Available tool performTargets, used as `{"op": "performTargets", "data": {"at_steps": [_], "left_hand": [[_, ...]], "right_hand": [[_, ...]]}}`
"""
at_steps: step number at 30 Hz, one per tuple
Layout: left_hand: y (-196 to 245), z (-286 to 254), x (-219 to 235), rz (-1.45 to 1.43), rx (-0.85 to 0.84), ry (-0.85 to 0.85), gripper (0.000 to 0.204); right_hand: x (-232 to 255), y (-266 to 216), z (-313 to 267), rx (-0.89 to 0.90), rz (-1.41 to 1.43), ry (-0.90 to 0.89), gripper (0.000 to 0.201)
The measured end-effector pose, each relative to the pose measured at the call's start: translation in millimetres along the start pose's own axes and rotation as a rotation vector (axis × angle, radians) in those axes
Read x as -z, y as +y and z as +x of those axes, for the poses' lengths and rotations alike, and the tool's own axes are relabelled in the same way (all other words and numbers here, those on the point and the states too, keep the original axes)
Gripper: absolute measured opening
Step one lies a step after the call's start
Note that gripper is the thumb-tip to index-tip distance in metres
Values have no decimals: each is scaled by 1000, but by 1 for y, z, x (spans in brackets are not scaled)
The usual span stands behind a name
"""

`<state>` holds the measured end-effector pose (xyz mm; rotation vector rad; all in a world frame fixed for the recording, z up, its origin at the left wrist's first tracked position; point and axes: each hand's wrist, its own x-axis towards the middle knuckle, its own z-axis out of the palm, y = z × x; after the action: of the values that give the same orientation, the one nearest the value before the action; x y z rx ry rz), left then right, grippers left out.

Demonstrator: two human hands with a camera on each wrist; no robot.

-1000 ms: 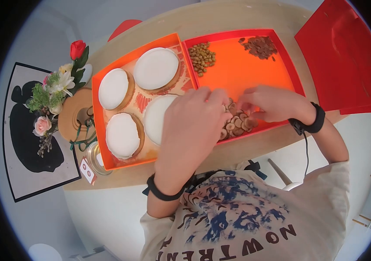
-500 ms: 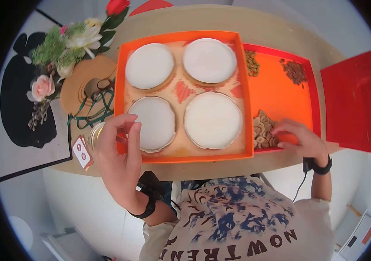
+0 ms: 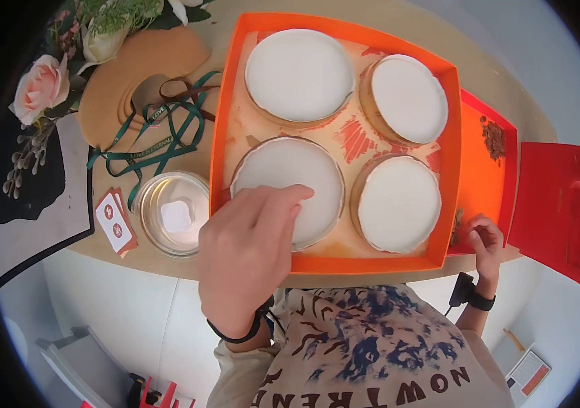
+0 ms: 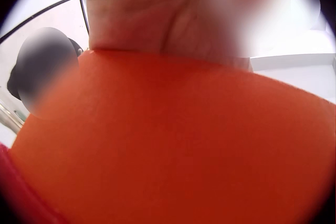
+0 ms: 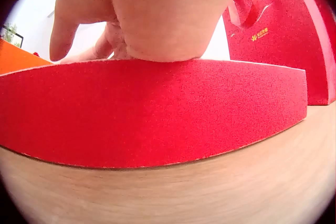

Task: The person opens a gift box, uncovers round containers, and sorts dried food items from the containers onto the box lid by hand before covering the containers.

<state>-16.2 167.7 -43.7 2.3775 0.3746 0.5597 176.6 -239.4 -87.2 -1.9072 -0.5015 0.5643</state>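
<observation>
My left hand (image 3: 249,251) is over the front left of several round, tan-sided pieces with white tops in an orange box (image 3: 330,265). Its thumb and index fingertips come close together above that white-topped piece (image 3: 327,163); whether anything is between them I cannot tell. In the left wrist view, the orange box wall (image 4: 173,140) stands below the palm. My right hand (image 3: 486,238) has loosely bent fingers beside a pile of dried brown slices (image 3: 457,224), mostly hidden by the box wall. In the right wrist view, that hand is over the rim of a red tray (image 5: 152,113).
Dark brown flakes (image 3: 493,139) lie in the tray's far corner. A red bag (image 3: 558,204) stands to the right. On the left are a round tin (image 3: 147,214), cards (image 3: 116,224), green ribbons (image 3: 174,146), a tan hat-like item (image 3: 116,88) and flowers (image 3: 41,88).
My left hand has left the slice pile, swung left, then come over the front-left white-topped piece. My right hand stays near the slices. The view has shifted toward the left end of the table.
</observation>
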Motion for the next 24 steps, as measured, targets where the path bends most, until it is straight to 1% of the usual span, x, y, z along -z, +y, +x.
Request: {"op": "performTargets", "data": {"at_steps": [2, 4, 5, 6, 8, 9, 10, 11, 12, 13, 15, 16, 17, 19, 20, 22, 24], "left_hand": [[-2, 1, -3, 2, -2, -29, 19], [1, 1, -3, -9, 72, -21, 17], [1, 1, -3, -13, 78, -24, 17], [1, 2, -4, 7, 65, -31, 17], [-1, 1, -4, 28, 55, -38, 18], [-4, -1, -4, -8, 27, -16, 25], [-6, -4, -4, -42, -3, 4, 32], [-5, -6, -3, -38, -2, -1, 32], [-5, -10, -2, -72, 26, 55, 33], [-4, -11, -1, -105, 51, 109, 34], [-6, -6, -5, -56, 24, 119, 33], [-6, -3, -6, -14, 1, 139, 33], [-5, -1, -6, -9, -11, 136, 33], [-3, 3, -5, 58, -42, 43, 32], [-3, 3, -5, 65, -53, 44, 32], [-2, 2, -5, 122, -35, -5, 32], [1, 4, -4, 135, -30, -15, 31]], "right_hand": [[-4, -5, 1, -51, 30, -11, 14], [-9, -10, 6, -98, 57, -17, 14], [-12, -13, 9, -157, 14, -50, 14], [-15, -14, 12, -212, -28, -83, 14], [-19, -17, 16, -227, -64, -76, 13], [-21, -17, 17, -239, -99, -64, 13], [-18, -15, 15, -242, -96, -65, 13], [-13, -10, 12, -153, -87, -1, 12], [-10, -6, 10, -65, -76, 65, 12], [-11, -5, 9, -69, -67, 69, 12], [-12, -5, 10, -119, -71, 227, 11], [-18, -11, 12, -158, -102, 233, 9], [-21, -9, 14, -155, -93, 241, 9], [-23, -6, 15, -134, -122, 188, 8], [-23, -5, 14, -128, -113, 195, 8], [-23, -6, 13, -127, -55, 199, 9], [-23, -1, 12, -108, -46, 203, 10]]}}
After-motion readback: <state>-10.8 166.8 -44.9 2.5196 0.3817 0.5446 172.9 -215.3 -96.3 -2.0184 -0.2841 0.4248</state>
